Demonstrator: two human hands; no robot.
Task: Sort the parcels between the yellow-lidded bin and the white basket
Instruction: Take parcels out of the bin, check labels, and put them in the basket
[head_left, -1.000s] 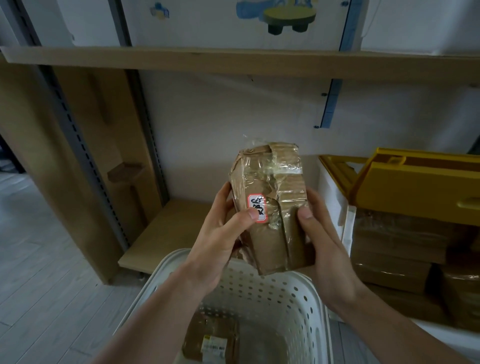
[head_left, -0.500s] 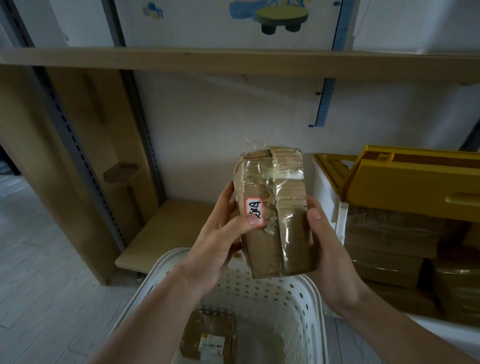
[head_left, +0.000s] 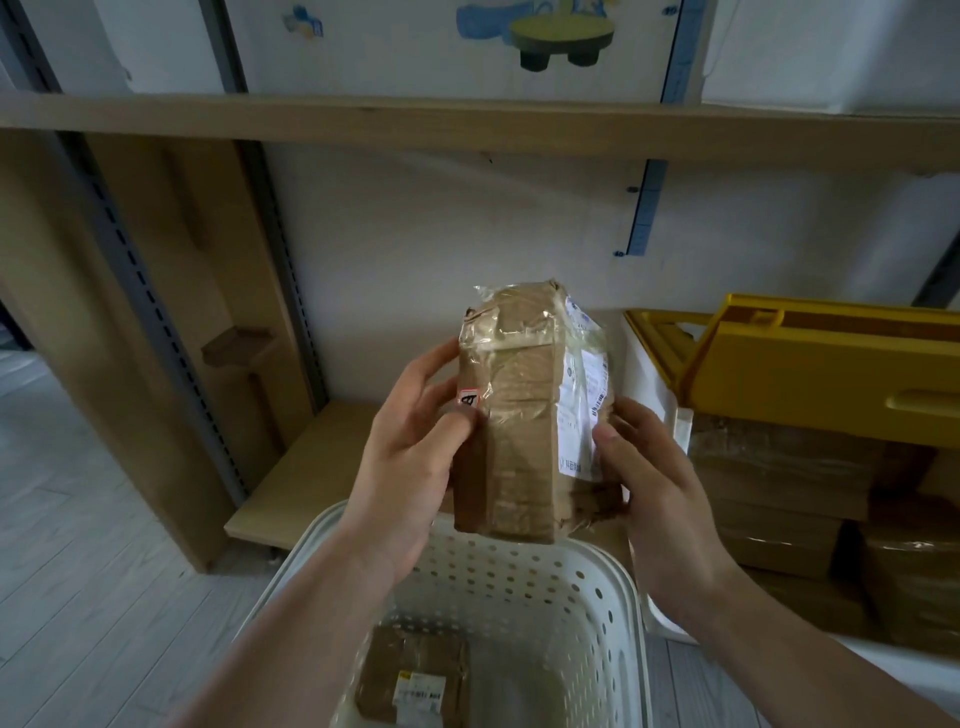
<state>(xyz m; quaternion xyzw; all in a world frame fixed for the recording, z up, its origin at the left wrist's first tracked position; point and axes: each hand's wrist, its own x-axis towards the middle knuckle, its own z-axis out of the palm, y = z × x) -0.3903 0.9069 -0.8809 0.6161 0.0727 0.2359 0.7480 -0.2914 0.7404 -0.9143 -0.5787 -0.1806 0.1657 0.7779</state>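
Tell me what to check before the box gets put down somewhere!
1. Both hands hold it: the left hand and right hand grip the taped parcel from each side. Ok.
2. Shipping label faces up: ok, but its print is too small to read.
3. Small red sticker: half under the thumb. Cannot tell.
4. Room in the white basket: one parcel lies inside. Ok.
5. Yellow lid raised: ok.
6. Which container it belongs in: cannot tell.
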